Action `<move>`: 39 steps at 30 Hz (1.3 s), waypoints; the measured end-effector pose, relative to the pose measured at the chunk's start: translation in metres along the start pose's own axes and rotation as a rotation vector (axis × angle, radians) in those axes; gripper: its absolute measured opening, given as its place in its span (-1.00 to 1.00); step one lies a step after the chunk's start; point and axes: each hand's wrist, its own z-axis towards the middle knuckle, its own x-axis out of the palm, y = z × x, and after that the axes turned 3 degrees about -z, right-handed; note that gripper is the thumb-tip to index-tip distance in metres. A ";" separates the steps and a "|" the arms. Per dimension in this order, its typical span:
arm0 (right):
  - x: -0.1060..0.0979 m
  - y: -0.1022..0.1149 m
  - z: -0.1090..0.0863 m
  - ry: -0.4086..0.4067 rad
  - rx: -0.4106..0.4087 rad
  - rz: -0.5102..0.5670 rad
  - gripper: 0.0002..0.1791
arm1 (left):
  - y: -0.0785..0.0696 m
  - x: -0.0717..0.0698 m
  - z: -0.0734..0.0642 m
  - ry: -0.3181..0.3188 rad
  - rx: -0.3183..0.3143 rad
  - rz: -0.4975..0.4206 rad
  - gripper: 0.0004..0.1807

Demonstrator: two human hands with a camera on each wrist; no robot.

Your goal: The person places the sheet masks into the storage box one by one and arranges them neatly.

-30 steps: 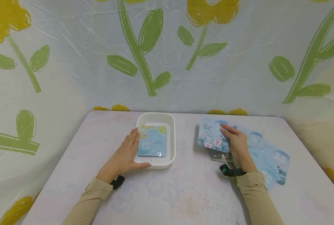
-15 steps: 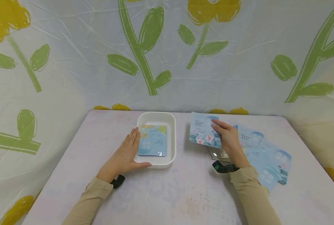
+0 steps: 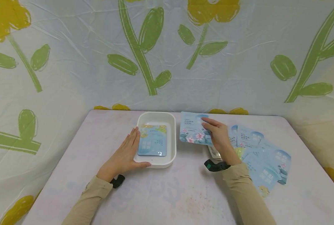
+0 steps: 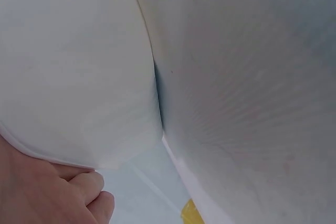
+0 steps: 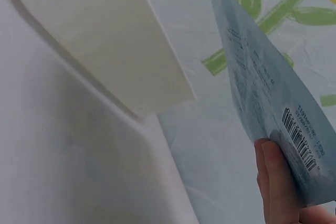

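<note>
In the head view my right hand (image 3: 221, 136) pinches a flat blue sachet (image 3: 194, 128) printed with pink lotus flowers, held up just right of a white tray (image 3: 171, 137). The right wrist view shows the back of this sachet (image 5: 262, 85) with a barcode, fingers (image 5: 277, 177) against its lower part. My left hand (image 3: 122, 156) lies along the tray's left side with straight fingers, its thumb over the front rim. Inside the tray lies another blue sachet (image 3: 152, 140) with yellow flowers along its top. The tray's outer wall (image 4: 79, 72) fills much of the left wrist view.
Several overlapping blue sachets (image 3: 268, 159) are spread on the table (image 3: 161, 200) to the right of my right hand. A silvery packet (image 3: 213, 152) lies partly hidden under that hand. A flower-printed sheet (image 3: 212, 84) hangs behind the table's far edge.
My right hand has moved left with the lotus sachet, bringing it closer to the tray and uncovering more of the spread sachets. The left hand and tray have stayed in place.
</note>
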 end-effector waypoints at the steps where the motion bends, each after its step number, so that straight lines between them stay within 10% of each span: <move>1: 0.002 0.000 0.000 0.005 -0.002 -0.006 -0.51 | 0.000 0.000 0.000 0.001 0.000 -0.004 0.46; 39: 0.117 -0.004 -0.014 0.219 -0.009 -0.373 -0.44 | -0.002 -0.001 0.000 -0.009 -0.008 -0.025 0.46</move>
